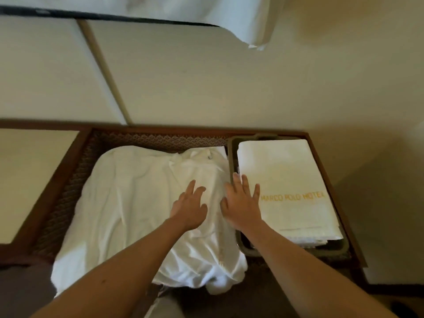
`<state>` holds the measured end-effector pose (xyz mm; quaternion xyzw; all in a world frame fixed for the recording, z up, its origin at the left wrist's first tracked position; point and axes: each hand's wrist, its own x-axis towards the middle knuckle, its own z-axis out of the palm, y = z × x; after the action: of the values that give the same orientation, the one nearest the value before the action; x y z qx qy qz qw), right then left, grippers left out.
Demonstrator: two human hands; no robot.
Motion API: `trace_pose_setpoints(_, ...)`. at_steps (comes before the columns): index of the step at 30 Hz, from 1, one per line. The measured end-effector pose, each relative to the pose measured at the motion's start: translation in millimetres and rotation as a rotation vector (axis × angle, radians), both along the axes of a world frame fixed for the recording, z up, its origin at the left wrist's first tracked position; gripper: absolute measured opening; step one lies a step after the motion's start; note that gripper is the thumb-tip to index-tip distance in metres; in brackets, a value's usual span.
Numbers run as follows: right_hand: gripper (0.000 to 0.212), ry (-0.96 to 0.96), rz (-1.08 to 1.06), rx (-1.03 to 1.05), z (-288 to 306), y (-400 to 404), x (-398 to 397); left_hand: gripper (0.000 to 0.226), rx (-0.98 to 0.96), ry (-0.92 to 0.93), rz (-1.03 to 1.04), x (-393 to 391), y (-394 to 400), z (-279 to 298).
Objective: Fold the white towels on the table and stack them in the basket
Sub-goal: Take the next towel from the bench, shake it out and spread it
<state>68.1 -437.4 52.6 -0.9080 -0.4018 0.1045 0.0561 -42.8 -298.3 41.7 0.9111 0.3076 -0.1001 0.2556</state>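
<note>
White, unfolded towels [146, 210] lay heaped on the counter [57, 191] under your left hand [190, 208], whose fingers were spread and gripped nothing. Your right hand [241, 207], flat and empty, rested at the near left edge of the folded stack [284, 187] in the basket [250, 250]. Risk: dragging that hand sideways could skew the top towel.

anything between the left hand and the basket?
Yes, in the head view: the right hand, fingers spread across the basket rim onto the folded towel. The left hand lies over the unfolded towels.
</note>
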Motion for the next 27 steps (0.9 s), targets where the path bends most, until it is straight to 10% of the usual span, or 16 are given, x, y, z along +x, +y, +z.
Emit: trace_pose_setpoints(27,0.061,0.346,-0.295,-0.222,-47.3,232.5,64.8,0.058,0.193,0.524,-0.564,77.4,262.6,-87.6)
